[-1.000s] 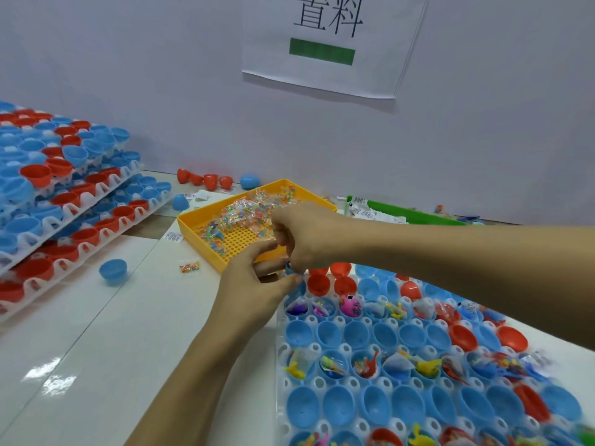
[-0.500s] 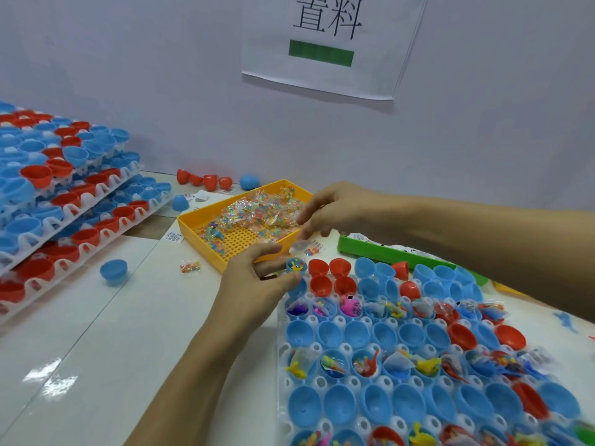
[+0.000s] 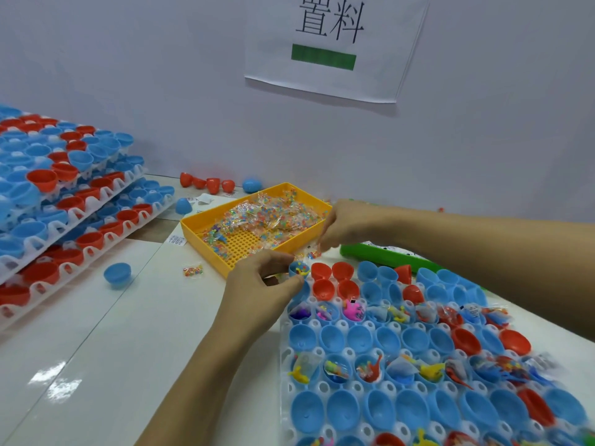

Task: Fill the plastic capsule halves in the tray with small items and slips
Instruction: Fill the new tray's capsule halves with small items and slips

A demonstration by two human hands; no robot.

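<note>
**Left hand on the corner capsule, right hand at the bead packets**

I see my left hand point(image 3: 264, 284) at the far left corner of the white tray point(image 3: 286, 365), its thumb and fingers curled round a blue capsule half point(image 3: 298, 270) that already has small coloured bits inside. That half sits at the very tip of the grip, touching the fingertips, just beside two red halves point(image 3: 331, 272) in the same back row.

My right hand point(image 3: 341, 225) reaches across above the tray's far end, near the right rim of the yellow bin point(image 3: 206, 225). Its fingertips point down toward a small bead packet point(image 3: 314, 254) lying between the bin and the tray. The fingers are blurred, so I cannot tell whether they pinch the packet or only hover over it.

The bin holds a heap of clear packets of coloured beads point(image 3: 267, 214). In the tray, rows of blue and red halves alternate: some rows carry little toys and folded slips, others look bare inside. A green bin point(image 3: 380, 257) lies beyond the tray under my right forearm.

One more packet point(image 3: 193, 271) and a loose blue half point(image 3: 117, 274) lie on the white table point(image 3: 96, 349), well apart from both hands. Stacked trays of halves point(image 3: 64, 204) sit at the left.
</note>
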